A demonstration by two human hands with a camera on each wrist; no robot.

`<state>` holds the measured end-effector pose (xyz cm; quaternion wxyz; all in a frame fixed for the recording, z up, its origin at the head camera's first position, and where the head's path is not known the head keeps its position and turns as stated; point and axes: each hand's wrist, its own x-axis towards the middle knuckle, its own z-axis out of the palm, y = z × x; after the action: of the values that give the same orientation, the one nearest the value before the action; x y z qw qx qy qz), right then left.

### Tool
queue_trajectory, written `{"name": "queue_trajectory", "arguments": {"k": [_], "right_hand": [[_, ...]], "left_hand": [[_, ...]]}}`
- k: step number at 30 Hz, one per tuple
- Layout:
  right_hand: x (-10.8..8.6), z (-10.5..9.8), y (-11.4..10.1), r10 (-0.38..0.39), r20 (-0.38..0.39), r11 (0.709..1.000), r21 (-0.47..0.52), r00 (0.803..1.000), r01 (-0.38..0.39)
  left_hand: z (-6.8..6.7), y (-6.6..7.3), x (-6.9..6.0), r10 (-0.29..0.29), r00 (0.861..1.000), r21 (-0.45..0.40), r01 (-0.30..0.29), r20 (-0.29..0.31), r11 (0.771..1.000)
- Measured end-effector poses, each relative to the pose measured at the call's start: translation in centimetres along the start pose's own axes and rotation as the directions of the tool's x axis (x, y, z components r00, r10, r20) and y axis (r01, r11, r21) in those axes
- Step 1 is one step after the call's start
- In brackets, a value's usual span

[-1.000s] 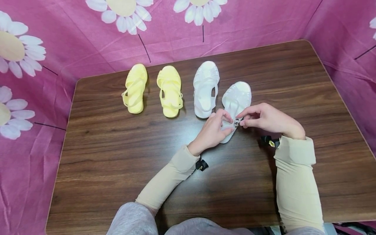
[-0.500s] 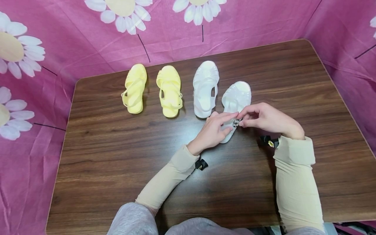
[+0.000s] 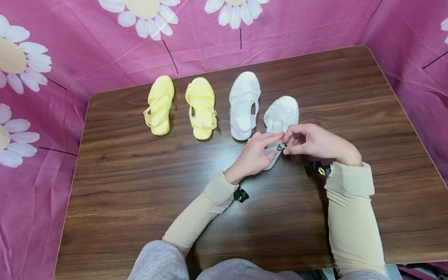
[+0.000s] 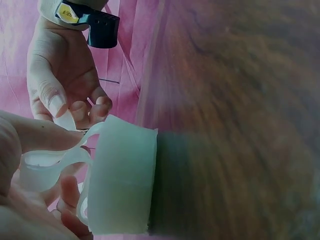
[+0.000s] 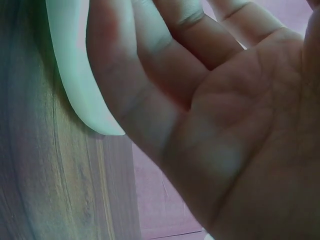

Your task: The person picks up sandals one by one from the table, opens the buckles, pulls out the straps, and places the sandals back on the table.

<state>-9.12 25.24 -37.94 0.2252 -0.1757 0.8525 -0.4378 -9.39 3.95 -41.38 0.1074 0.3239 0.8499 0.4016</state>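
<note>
A white jelly sandal [image 3: 282,111] lies toe-away on the table, the right one of its pair. My left hand [image 3: 249,158] holds its ankle strap at the heel; the left wrist view shows the strap [image 4: 40,177] between thumb and fingers, above the sandal's heel [image 4: 122,175]. At the strap's outer side, thumb and forefinger of my right hand [image 3: 316,143] pinch the strap beside a small metal buckle [image 3: 281,147]. The fingertips hide whether the strap's end passes through it. In the right wrist view my right hand [image 5: 215,115] covers most of the sandal, leaving the sole edge [image 5: 70,75].
The other white sandal [image 3: 244,107] stands just left of my left hand. Two yellow sandals [image 3: 161,105] are farther left in the same row. Pink flowered cloth [image 3: 196,39] hangs behind and beside the brown wooden table [image 3: 140,186].
My left forefinger has straightened toward my right fingertips. The buckle has tilted slightly between the hands, and my right fingers have shifted a little around it. The sandals stay in place.
</note>
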Motion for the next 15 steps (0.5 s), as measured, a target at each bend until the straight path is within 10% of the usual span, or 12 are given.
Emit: {"name": "queue_trajectory", "arguments": {"k": [15], "right_hand": [[0.40, 0.36, -0.31, -0.005, -0.074, 0.994, -0.111, 0.997, -0.004]], "left_hand": [[0.10, 0.04, 0.15, -0.102, 0.994, -0.053, 0.103, 0.025, 0.993]]}}
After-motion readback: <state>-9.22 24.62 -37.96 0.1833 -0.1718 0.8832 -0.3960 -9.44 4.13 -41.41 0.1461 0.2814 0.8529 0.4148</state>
